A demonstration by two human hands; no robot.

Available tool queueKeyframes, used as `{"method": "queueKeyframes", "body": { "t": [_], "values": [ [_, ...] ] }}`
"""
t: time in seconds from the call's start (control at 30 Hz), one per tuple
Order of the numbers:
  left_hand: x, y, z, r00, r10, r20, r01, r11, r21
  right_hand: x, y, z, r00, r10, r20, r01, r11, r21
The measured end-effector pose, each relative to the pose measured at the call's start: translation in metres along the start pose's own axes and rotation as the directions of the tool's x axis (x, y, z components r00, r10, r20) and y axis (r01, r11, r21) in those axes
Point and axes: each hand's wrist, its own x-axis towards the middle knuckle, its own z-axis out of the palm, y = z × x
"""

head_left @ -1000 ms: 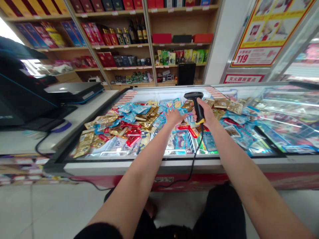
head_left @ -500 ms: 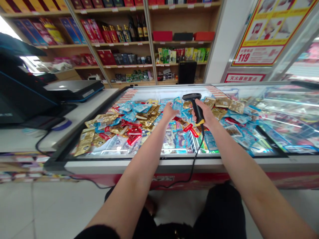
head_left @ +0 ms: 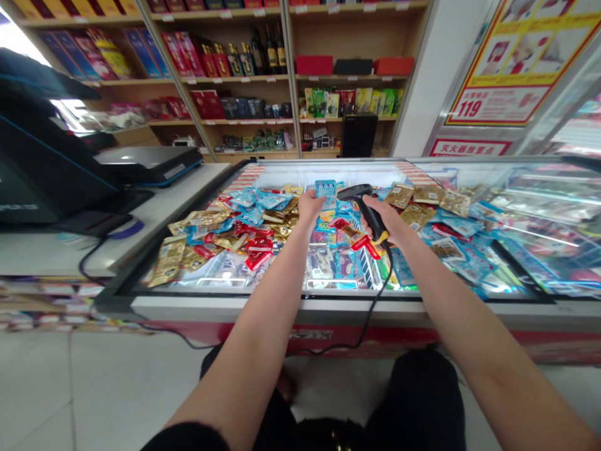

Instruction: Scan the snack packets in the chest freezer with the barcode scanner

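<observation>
My left hand (head_left: 309,208) is shut on a blue snack packet (head_left: 325,193), lifting it upright at the far side of the heap. My right hand (head_left: 381,220) grips a black handheld barcode scanner (head_left: 365,207) with a yellow collar, its head tilted towards the blue packet. A black coiled cable (head_left: 375,316) runs from the scanner down over the front of the chest freezer (head_left: 300,307). Below both hands lies a heap of blue, gold and red snack packets (head_left: 244,235) inside the freezer, behind its glass.
A counter with a black scale or till (head_left: 150,164) stands to the left. Wooden shelves of boxes and bottles (head_left: 235,75) fill the back wall. A glass-topped freezer section (head_left: 539,213) extends right, and a tiled floor (head_left: 103,388) lies below.
My left hand has closed on the blue packet and raised it from the heap. The scanner has moved slightly left and tilted towards the packet.
</observation>
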Motion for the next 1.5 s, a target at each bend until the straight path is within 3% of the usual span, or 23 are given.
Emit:
{"method": "queueKeyframes", "body": {
  "t": [0.37,1.27,1.5],
  "values": [
    [0.005,-0.006,-0.003,0.997,0.040,-0.063,-0.035,0.996,0.082,-0.005,-0.004,0.002,1.000,0.023,0.019,-0.022,0.999,-0.029],
    [0.005,-0.008,-0.003,0.996,0.082,-0.043,-0.077,0.991,0.108,-0.006,-0.005,0.003,0.999,0.046,0.029,-0.044,0.998,-0.046],
    [0.001,0.002,-0.014,0.987,0.143,-0.068,-0.126,0.970,0.207,-0.002,0.000,0.003,0.997,0.049,0.056,-0.048,0.999,-0.022]
  ]
}}
